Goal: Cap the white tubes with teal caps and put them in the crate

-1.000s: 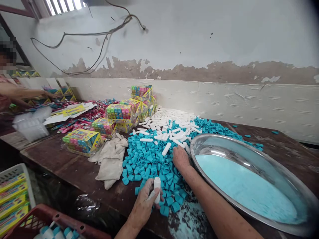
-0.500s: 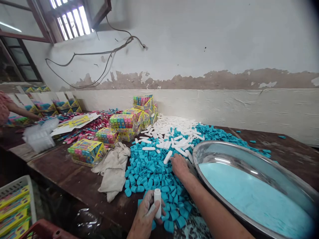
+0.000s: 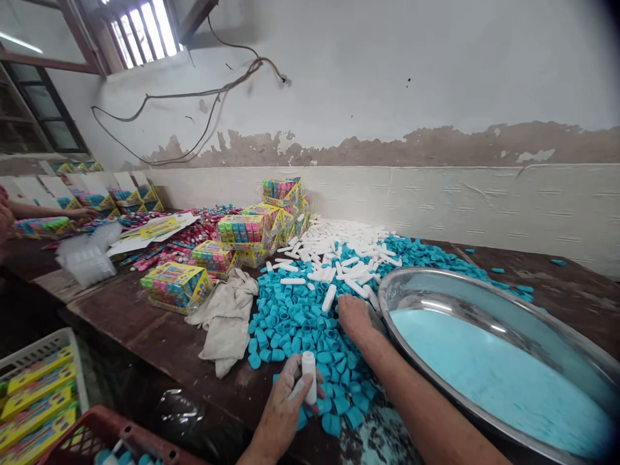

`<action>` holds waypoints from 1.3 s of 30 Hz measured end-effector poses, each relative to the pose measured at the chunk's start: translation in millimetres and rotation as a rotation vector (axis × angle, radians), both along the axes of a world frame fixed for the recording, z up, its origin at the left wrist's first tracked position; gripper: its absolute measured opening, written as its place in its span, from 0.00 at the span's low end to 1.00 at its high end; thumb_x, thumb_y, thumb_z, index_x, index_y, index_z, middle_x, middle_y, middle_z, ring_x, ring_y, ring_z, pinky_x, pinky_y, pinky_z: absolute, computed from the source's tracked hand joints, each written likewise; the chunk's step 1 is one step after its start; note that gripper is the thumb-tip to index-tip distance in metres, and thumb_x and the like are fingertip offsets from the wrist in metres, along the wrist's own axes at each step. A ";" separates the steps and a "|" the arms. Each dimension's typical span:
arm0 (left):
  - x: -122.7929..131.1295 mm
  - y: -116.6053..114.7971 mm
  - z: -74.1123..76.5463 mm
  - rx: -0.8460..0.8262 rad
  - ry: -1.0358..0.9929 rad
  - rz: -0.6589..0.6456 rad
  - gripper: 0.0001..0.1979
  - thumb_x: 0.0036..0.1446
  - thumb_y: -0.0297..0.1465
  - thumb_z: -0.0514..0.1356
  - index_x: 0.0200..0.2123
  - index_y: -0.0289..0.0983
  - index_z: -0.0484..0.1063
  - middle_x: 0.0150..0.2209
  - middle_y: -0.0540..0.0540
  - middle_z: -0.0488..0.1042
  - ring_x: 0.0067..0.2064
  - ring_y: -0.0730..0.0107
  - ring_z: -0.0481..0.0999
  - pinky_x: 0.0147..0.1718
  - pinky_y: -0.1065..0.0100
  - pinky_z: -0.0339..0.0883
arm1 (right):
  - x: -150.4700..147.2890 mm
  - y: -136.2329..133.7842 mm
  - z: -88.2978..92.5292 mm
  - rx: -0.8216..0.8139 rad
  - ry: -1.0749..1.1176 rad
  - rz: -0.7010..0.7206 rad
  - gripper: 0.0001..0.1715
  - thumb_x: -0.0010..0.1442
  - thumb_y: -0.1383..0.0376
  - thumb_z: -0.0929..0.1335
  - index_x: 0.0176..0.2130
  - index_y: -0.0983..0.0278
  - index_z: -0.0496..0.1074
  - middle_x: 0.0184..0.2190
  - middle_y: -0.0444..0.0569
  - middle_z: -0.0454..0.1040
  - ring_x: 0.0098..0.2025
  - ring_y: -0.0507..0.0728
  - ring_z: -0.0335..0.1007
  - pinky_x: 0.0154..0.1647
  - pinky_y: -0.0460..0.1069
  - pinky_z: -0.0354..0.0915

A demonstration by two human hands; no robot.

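My left hand (image 3: 283, 403) grips a small white tube (image 3: 309, 374) upright near the table's front edge. My right hand (image 3: 354, 318) rests palm down on a heap of teal caps (image 3: 290, 320), knuckles up, fingers curled into the caps; what they pinch is hidden. Behind the caps lies a pile of white tubes (image 3: 339, 248). Just right of my right hand is a wide metal basin (image 3: 547, 326) holding pale blue powder (image 3: 479, 374).
A crumpled beige cloth (image 3: 227, 316) lies left of the caps. Colourful packed boxes (image 3: 242, 232) stand behind it. Another person's arm (image 3: 46, 210) reaches over the far left table. A red crate (image 3: 97, 436) and white basket (image 3: 33, 387) sit below the table edge.
The view has shifted slightly; my hands keep nearly the same places. The left hand still holds the white tube, the right stays on the caps.
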State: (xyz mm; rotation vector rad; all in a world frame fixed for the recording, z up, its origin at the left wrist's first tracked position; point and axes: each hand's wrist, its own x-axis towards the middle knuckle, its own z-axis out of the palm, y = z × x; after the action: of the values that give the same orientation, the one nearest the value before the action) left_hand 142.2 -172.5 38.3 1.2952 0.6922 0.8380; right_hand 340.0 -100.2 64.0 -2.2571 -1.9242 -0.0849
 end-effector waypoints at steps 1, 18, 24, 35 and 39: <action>0.5 1.0 1.2 -0.010 0.002 -0.008 0.18 0.55 0.44 0.52 0.38 0.34 0.64 0.30 0.45 0.70 0.31 0.68 0.70 0.25 0.72 0.65 | 1.1 -7.2 3.4 -0.005 0.030 0.004 0.16 0.60 0.73 0.54 0.41 0.71 0.67 0.40 0.62 0.71 0.42 0.62 0.67 0.39 0.53 0.57; 54.4 -17.6 -8.2 -0.236 -0.130 -0.181 0.15 0.55 0.38 0.55 0.42 0.33 0.63 0.29 0.49 0.68 0.29 0.73 0.68 0.27 0.73 0.61 | -0.3 -135.0 -15.5 0.146 0.786 0.128 0.06 0.54 0.66 0.62 0.34 0.64 0.67 0.28 0.47 0.71 0.31 0.54 0.68 0.34 0.47 0.63; 60.8 -20.6 -11.7 -0.240 -0.162 -0.155 0.14 0.54 0.37 0.57 0.42 0.35 0.64 0.30 0.50 0.66 0.32 0.73 0.66 0.29 0.74 0.60 | 5.2 -146.5 -16.1 0.288 0.683 0.262 0.15 0.55 0.72 0.59 0.37 0.62 0.71 0.33 0.50 0.69 0.35 0.54 0.67 0.36 0.48 0.64; 59.5 -24.4 -15.2 -0.212 -0.214 -0.294 0.13 0.55 0.34 0.57 0.42 0.32 0.65 0.27 0.48 0.69 0.29 0.73 0.67 0.32 0.70 0.60 | 5.8 -154.2 -16.4 0.480 1.002 0.223 0.06 0.51 0.69 0.66 0.33 0.63 0.71 0.29 0.45 0.70 0.33 0.53 0.67 0.35 0.47 0.64; 63.3 -27.4 -17.7 -0.368 -0.347 -0.287 0.14 0.53 0.33 0.59 0.42 0.33 0.65 0.28 0.48 0.70 0.30 0.72 0.69 0.31 0.70 0.61 | 0.5 -158.3 -21.6 0.574 0.971 0.207 0.13 0.51 0.72 0.65 0.38 0.62 0.71 0.33 0.46 0.71 0.36 0.53 0.68 0.39 0.47 0.64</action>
State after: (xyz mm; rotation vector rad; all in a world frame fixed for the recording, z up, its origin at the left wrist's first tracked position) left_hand 205.5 -199.9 20.6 0.8619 0.3509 0.6416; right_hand 340.6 -258.5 42.4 -1.3168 -1.3313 0.3679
